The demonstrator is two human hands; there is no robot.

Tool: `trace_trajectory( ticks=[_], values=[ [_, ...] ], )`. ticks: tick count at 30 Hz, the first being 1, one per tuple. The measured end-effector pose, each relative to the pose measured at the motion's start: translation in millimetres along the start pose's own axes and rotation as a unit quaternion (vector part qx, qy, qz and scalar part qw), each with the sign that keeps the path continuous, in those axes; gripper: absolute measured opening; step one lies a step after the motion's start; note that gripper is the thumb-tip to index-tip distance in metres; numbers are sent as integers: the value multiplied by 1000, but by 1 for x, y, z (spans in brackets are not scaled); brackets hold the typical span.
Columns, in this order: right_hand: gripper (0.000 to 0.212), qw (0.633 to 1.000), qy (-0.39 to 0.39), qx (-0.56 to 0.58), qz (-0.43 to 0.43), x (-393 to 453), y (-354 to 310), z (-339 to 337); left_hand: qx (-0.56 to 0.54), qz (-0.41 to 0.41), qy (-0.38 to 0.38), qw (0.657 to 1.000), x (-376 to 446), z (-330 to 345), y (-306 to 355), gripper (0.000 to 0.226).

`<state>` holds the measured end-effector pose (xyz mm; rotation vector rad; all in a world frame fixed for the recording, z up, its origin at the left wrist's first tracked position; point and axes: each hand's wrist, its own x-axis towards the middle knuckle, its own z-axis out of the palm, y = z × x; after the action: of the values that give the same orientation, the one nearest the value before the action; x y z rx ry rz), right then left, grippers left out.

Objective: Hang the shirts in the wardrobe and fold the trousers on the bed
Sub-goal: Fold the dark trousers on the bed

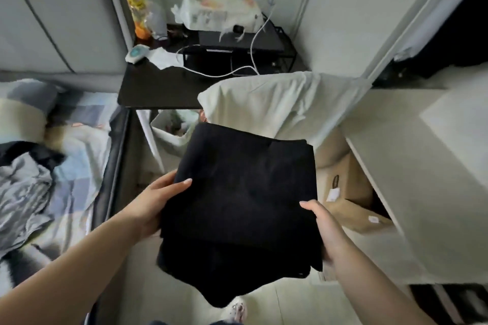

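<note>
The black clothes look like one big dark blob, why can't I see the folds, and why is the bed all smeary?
Head view: dim light swallows detail on the folded black clothes held by the left hand and right hand. The bed at the left edge is motion-blurred, and the wide lens bends the wardrobe frame.

Both bare forearms reach forward from the lower corners, the left hand (155,200) gripping the left edge of the folded black trousers (243,206) with its thumb on top, the right hand (326,229) gripping the right edge, thumb likewise lying across the cloth.
</note>
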<state>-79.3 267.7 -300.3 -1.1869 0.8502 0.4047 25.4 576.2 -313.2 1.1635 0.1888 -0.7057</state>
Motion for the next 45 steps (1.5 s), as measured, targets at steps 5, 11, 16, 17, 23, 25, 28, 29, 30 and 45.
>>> trace_trajectory(
  ticks=[5,11,16,17,23,25,28,29,30,45],
  values=[
    [35,994,80,76,-10,6,-15,-102,81,-48,-91,991,75,98,-10,36],
    [38,975,177,131,-42,13,-19,-188,155,-105,-139,972,165,199,-26,34],
    [22,944,258,203,-32,19,-26,-240,211,-129,-175,953,241,286,-44,25],
    [20,934,272,228,-34,21,-27,-248,223,-134,-181,949,255,302,-47,24],
    [13,877,359,315,-47,35,-40,-285,313,-139,-258,903,331,399,-55,27],
    [13,862,370,344,-42,44,-45,-295,353,-117,-276,886,352,425,-60,28],
    [11,842,378,383,-32,63,-54,-310,397,-107,-279,868,376,451,-71,31],
    [11,836,382,393,-27,72,-59,-316,414,-100,-273,862,386,458,-75,31],
    [14,832,387,397,-23,81,-64,-323,434,-88,-264,857,397,466,-78,30],
    [20,828,337,441,-77,189,-139,-512,585,-17,-293,756,570,664,-128,36]
  ],
)
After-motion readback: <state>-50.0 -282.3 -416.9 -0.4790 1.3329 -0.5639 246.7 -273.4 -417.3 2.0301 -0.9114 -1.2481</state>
